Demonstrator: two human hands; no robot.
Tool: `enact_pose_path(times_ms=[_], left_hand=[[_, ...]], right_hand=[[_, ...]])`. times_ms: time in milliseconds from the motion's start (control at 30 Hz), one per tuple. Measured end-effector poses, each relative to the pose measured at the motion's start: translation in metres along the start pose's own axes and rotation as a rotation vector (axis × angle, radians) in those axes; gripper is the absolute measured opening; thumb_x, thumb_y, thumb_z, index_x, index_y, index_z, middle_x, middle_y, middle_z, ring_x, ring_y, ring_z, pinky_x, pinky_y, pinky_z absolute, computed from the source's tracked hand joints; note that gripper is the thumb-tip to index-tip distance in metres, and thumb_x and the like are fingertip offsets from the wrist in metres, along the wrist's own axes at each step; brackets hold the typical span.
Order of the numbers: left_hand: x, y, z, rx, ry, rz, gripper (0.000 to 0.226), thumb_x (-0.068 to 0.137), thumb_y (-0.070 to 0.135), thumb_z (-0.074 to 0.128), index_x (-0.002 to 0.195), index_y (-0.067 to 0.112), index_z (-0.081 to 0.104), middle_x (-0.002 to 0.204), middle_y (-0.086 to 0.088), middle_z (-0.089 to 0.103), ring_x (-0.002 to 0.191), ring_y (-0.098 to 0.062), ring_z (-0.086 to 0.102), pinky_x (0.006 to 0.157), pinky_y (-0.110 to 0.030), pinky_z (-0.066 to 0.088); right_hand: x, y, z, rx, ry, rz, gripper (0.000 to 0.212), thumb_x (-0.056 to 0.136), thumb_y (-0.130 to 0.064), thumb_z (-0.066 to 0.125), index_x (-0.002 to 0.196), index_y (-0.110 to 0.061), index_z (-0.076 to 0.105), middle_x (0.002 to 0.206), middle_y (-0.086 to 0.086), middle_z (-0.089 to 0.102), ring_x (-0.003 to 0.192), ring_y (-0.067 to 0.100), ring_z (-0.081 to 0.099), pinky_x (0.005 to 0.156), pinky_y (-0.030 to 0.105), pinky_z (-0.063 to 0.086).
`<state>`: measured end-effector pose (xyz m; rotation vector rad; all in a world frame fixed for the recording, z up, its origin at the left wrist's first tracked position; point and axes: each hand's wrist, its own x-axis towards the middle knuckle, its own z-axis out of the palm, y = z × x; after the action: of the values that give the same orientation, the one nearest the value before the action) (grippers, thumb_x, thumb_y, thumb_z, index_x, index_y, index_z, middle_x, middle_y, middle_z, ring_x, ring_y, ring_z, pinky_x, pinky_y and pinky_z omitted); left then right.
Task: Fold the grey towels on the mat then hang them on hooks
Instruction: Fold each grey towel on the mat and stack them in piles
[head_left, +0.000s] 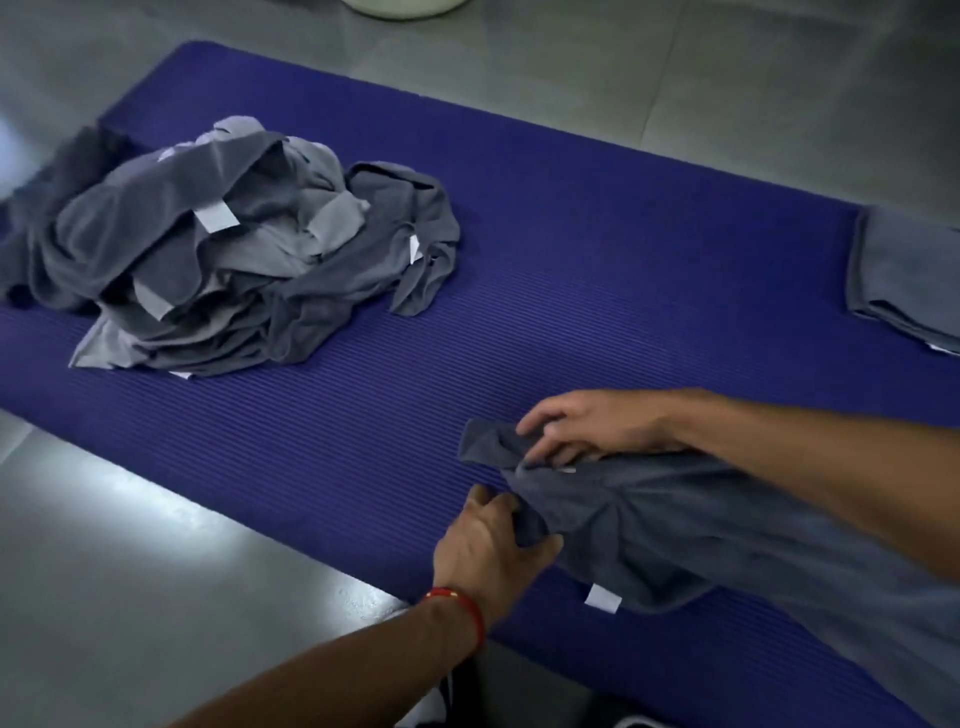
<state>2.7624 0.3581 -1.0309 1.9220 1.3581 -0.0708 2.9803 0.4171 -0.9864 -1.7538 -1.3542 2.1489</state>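
Note:
A dark grey towel (670, 525) lies crumpled on the near right part of the blue mat (597, 234). My left hand (491, 540) grips its near edge, fingers curled round the cloth. My right hand (587, 428) pinches the towel's far corner against the mat. A white tag (602, 597) shows on the towel's near hem. At the mat's far left sits a heap of unfolded grey towels (234, 249). Folded grey towels (909, 275) lie at the mat's right end, cut off by the frame edge.
Grey tiled floor (156, 545) surrounds the mat. A white round object (405, 6) shows at the top edge. A red thread band (462, 605) is on my left wrist.

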Motion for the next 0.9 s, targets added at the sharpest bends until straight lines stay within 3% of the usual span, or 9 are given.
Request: enact_pose_path(times_ms=[133, 267, 367, 433, 533, 633, 700, 767, 900], left_hand=[[-0.006, 0.004, 0.014, -0.187, 0.053, 0.012, 0.016, 0.086, 0.044, 0.069, 0.089, 0.030, 0.062, 0.104, 0.009, 0.051, 0.082, -0.004, 0.054, 0.078, -0.024, 0.051], [-0.008, -0.001, 0.020, -0.220, 0.048, -0.018, 0.020, 0.088, 0.032, 0.068, 0.076, 0.037, 0.052, 0.094, 0.015, 0.057, 0.077, 0.002, 0.052, 0.067, -0.007, 0.039], [-0.013, -0.003, 0.021, -0.284, 0.022, -0.063, 0.020, 0.086, 0.031, 0.070, 0.083, 0.035, 0.050, 0.086, 0.014, 0.061, 0.076, -0.002, 0.056, 0.066, -0.010, 0.041], [-0.016, -0.002, 0.021, -0.271, -0.001, -0.085, 0.021, 0.085, 0.038, 0.071, 0.087, 0.034, 0.050, 0.084, 0.013, 0.062, 0.076, -0.002, 0.056, 0.065, -0.011, 0.040], [-0.008, 0.000, 0.019, -0.207, -0.034, -0.088, 0.021, 0.084, 0.045, 0.070, 0.091, 0.031, 0.056, 0.086, 0.012, 0.063, 0.081, -0.006, 0.059, 0.069, -0.019, 0.043], [0.002, 0.003, 0.014, -0.164, -0.070, -0.067, 0.017, 0.088, 0.032, 0.067, 0.077, 0.030, 0.054, 0.078, 0.010, 0.059, 0.073, -0.007, 0.058, 0.069, -0.025, 0.049], [0.004, 0.000, 0.004, -0.322, -0.073, -0.098, 0.023, 0.089, 0.021, 0.066, 0.071, 0.022, 0.052, 0.067, 0.006, 0.058, 0.060, -0.006, 0.054, 0.062, -0.026, 0.049], [0.006, -0.007, -0.014, -0.531, -0.058, -0.163, 0.021, 0.086, 0.018, 0.068, 0.072, 0.010, 0.054, 0.061, -0.001, 0.061, 0.056, -0.013, 0.058, 0.058, -0.033, 0.052], [0.018, -0.020, -0.053, -0.840, 0.070, -0.276, 0.020, 0.086, 0.007, 0.066, 0.071, 0.007, 0.053, 0.057, -0.009, 0.061, 0.056, -0.026, 0.060, 0.048, -0.027, 0.052]], right_hand=[[0.005, 0.005, -0.006, -0.498, 0.214, -0.104, 0.033, 0.105, -0.023, 0.053, 0.138, -0.027, 0.053, 0.107, -0.005, 0.069, 0.086, 0.010, 0.073, 0.079, 0.033, 0.062], [0.042, -0.005, 0.005, -0.901, 0.420, -0.204, 0.043, 0.105, -0.042, 0.046, 0.147, -0.031, 0.045, 0.123, -0.005, 0.055, 0.111, 0.015, 0.057, 0.090, 0.033, 0.045], [0.063, -0.007, 0.017, -0.813, 0.545, -0.254, 0.038, 0.107, -0.042, 0.042, 0.141, -0.031, 0.052, 0.131, 0.000, 0.060, 0.119, 0.023, 0.059, 0.095, 0.043, 0.050], [0.070, -0.006, 0.024, -0.860, 0.532, -0.246, 0.035, 0.103, -0.045, 0.050, 0.135, -0.030, 0.054, 0.124, -0.002, 0.060, 0.111, 0.022, 0.061, 0.088, 0.039, 0.051], [0.074, -0.001, 0.030, -0.812, 0.594, -0.265, 0.021, 0.096, -0.044, 0.064, 0.109, -0.028, 0.061, 0.106, -0.009, 0.056, 0.098, 0.015, 0.062, 0.080, 0.037, 0.053], [0.071, -0.004, 0.026, -0.641, 0.613, -0.267, 0.015, 0.094, -0.036, 0.069, 0.091, -0.023, 0.063, 0.095, -0.009, 0.061, 0.091, 0.014, 0.062, 0.081, 0.043, 0.056], [0.060, -0.015, 0.003, -0.508, 0.685, -0.244, 0.015, 0.095, -0.035, 0.066, 0.090, -0.021, 0.061, 0.085, -0.005, 0.067, 0.083, 0.017, 0.064, 0.078, 0.044, 0.056], [0.040, -0.036, -0.034, -0.433, 0.872, -0.251, 0.014, 0.096, -0.034, 0.062, 0.092, -0.020, 0.059, 0.080, -0.004, 0.068, 0.080, 0.022, 0.067, 0.076, 0.043, 0.055], [-0.005, -0.086, -0.109, -0.501, 1.184, -0.363, 0.013, 0.099, -0.030, 0.059, 0.098, -0.017, 0.060, 0.089, -0.001, 0.067, 0.083, 0.023, 0.063, 0.073, 0.037, 0.049]])
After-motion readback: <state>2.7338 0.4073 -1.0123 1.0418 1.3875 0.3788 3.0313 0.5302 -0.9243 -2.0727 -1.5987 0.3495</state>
